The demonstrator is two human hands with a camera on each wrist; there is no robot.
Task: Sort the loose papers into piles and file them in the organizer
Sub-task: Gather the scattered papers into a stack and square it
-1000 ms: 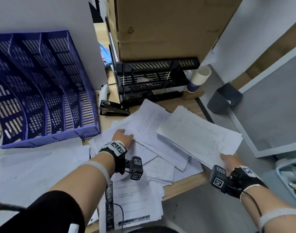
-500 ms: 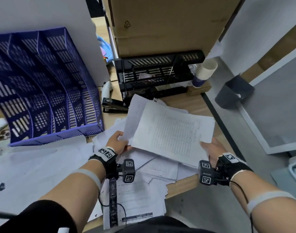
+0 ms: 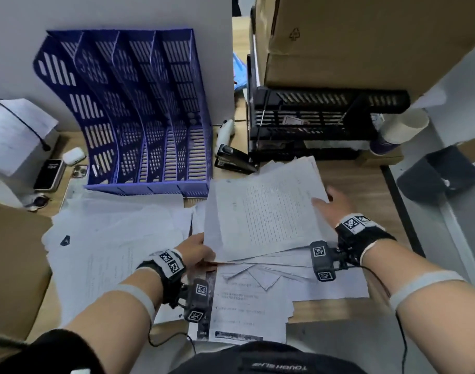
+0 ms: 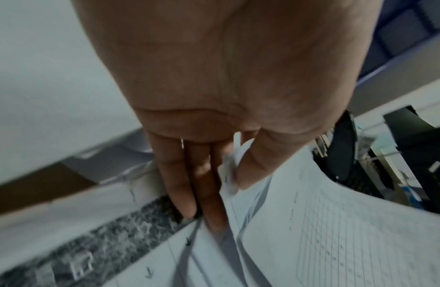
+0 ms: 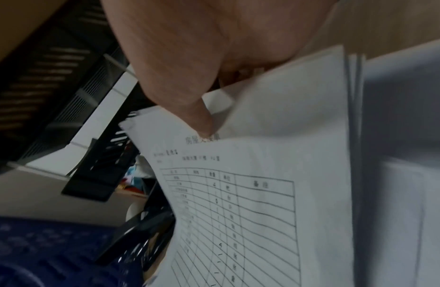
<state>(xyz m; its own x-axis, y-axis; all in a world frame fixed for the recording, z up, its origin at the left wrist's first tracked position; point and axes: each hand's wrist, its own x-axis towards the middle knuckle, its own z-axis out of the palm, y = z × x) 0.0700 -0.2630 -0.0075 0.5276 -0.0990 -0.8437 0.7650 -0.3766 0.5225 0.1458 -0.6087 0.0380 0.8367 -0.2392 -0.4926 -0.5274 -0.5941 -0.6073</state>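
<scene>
A stack of printed table sheets [image 3: 263,211] is held a little above the desk, right of the blue slotted organizer [image 3: 139,112]. My left hand [image 3: 204,245] pinches its lower left corner. In the left wrist view the thumb [image 4: 253,167] lies on top and the fingers [image 4: 189,194] lie under the sheets [image 4: 336,233]. My right hand [image 3: 322,202] pinches the right edge, and its thumb [image 5: 199,120] presses on the top sheet [image 5: 263,194]. Loose papers [image 3: 117,238] cover the desk to the left and below the stack [image 3: 258,300].
A black tray rack [image 3: 325,117] under a cardboard box [image 3: 352,36] stands behind the stack, with a stapler [image 3: 233,159] and a paper cup [image 3: 398,130] beside it. A phone [image 3: 48,174] and an earbud case [image 3: 73,155] lie left of the organizer. More cardboard [image 3: 12,265] sits at the near left.
The stack has swung from the desk's right edge toward the middle and turned more upright. My left hand left the flat papers and took its corner. My right hand slid up the edge.
</scene>
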